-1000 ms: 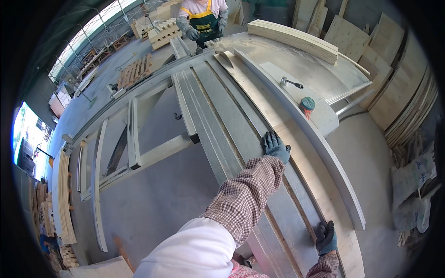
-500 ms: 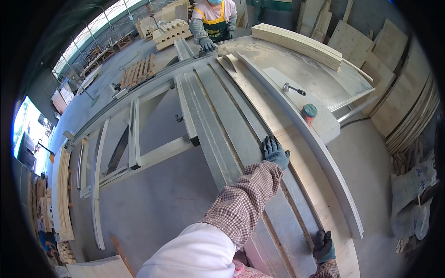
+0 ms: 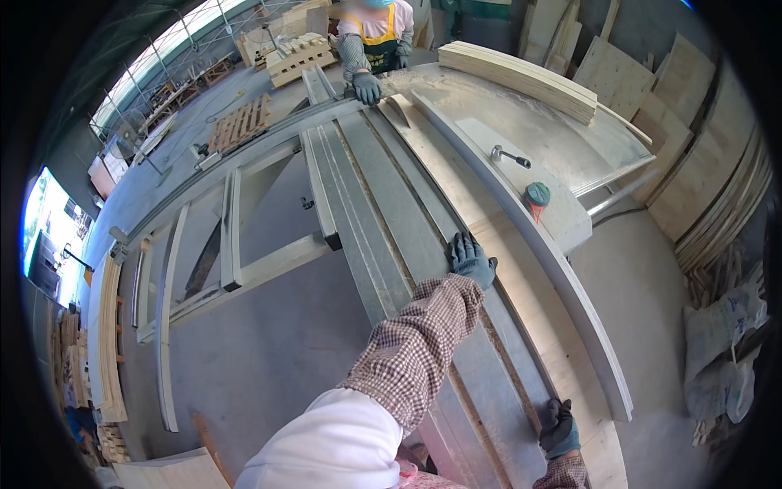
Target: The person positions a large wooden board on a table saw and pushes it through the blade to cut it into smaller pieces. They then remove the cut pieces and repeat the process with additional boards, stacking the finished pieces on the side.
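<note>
A long plywood board lies along the sliding table of a panel saw, beside a straight metal fence. My left hand, in a grey-blue glove, rests open with its fingers stretched out at the board's left edge. Nearer to me, my right hand is closed at the same edge, its dark-gloved fingers curled; the underside of its grip is hidden. A curved saw guard or blade cover stands at the board's far end.
A co-worker's gloved hand touches the far end of the table. Stacked strips lie on the saw top, near a lever handle and a green-topped container. An outrigger frame extends left. Sheets lean at right.
My left hand has shifted slightly forward and left along the board's edge, and the right slightly left. The co-worker's hand has moved a little toward the board. The whole view has shifted slightly.
</note>
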`<state>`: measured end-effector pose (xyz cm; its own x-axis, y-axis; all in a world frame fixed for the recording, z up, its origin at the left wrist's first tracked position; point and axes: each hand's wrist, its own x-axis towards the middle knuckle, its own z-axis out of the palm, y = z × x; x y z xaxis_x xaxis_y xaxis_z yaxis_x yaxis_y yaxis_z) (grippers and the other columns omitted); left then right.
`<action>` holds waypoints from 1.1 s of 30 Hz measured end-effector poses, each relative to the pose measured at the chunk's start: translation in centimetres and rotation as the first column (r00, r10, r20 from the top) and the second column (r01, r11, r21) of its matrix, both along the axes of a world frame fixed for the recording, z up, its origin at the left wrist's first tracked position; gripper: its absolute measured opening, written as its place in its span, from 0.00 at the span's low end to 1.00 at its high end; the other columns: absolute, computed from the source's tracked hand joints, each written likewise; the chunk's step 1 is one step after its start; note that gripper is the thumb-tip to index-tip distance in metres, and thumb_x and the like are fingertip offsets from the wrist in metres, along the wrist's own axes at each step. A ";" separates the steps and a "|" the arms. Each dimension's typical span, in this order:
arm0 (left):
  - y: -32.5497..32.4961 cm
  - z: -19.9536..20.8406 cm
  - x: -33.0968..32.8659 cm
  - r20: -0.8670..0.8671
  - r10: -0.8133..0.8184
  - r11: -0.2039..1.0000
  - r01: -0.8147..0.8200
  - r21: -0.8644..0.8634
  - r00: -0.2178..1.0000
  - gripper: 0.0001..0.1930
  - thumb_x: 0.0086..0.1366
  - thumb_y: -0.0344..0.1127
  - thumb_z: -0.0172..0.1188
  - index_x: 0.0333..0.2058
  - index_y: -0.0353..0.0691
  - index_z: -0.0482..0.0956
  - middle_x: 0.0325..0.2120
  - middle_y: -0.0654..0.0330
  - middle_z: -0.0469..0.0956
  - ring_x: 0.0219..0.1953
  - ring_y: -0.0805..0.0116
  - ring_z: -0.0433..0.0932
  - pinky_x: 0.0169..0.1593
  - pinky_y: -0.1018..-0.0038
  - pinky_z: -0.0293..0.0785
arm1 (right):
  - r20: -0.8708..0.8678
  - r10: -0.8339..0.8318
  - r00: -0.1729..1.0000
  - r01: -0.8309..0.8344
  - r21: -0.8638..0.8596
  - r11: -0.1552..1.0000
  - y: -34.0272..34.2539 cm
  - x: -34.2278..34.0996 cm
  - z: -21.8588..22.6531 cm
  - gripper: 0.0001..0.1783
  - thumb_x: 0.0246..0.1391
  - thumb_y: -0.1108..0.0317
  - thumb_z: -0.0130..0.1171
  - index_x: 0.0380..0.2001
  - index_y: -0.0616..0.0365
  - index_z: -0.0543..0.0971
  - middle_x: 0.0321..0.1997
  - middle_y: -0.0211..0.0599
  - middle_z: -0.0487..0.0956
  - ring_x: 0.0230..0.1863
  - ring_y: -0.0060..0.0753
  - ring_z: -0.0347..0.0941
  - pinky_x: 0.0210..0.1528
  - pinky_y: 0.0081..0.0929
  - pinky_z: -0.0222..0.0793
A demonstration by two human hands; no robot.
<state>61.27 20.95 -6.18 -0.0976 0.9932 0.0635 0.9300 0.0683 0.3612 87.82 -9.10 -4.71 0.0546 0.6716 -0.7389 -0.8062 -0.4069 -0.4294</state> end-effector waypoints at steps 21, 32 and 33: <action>2.7 0.7 -1.9 0.075 -0.060 0.995 0.065 -0.075 0.995 0.39 0.56 0.55 0.47 0.58 0.31 0.49 0.61 0.46 0.42 0.64 0.51 0.36 0.64 0.59 0.28 | 0.188 0.041 0.981 -0.071 0.157 0.985 2.0 -0.2 -1.9 0.19 0.55 0.53 0.47 0.32 0.60 0.73 0.25 0.26 0.74 0.21 0.16 0.69 0.19 0.06 0.68; 2.8 1.9 -2.4 -0.009 -0.041 0.988 0.039 -0.150 0.999 0.37 0.57 0.55 0.44 0.59 0.36 0.51 0.62 0.51 0.40 0.64 0.55 0.35 0.64 0.61 0.27 | 0.038 -0.163 0.986 0.163 0.020 0.986 2.3 -0.7 -1.7 0.19 0.54 0.56 0.50 0.37 0.63 0.73 0.30 0.32 0.76 0.29 0.22 0.72 0.29 0.10 0.73; 2.9 1.8 -2.8 -0.022 -0.045 0.985 0.041 -0.167 0.999 0.37 0.58 0.56 0.43 0.59 0.36 0.51 0.62 0.51 0.41 0.64 0.55 0.35 0.64 0.61 0.26 | 0.031 -0.172 0.985 0.172 0.010 0.985 2.8 -0.9 -1.6 0.19 0.54 0.56 0.50 0.36 0.63 0.72 0.30 0.32 0.76 0.29 0.22 0.72 0.29 0.10 0.73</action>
<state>58.48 23.88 -4.34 -0.0549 0.9934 -0.1008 0.9421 0.0850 0.3242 86.94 -6.33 -6.36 0.1930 0.6556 -0.7300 -0.8501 -0.2598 -0.4581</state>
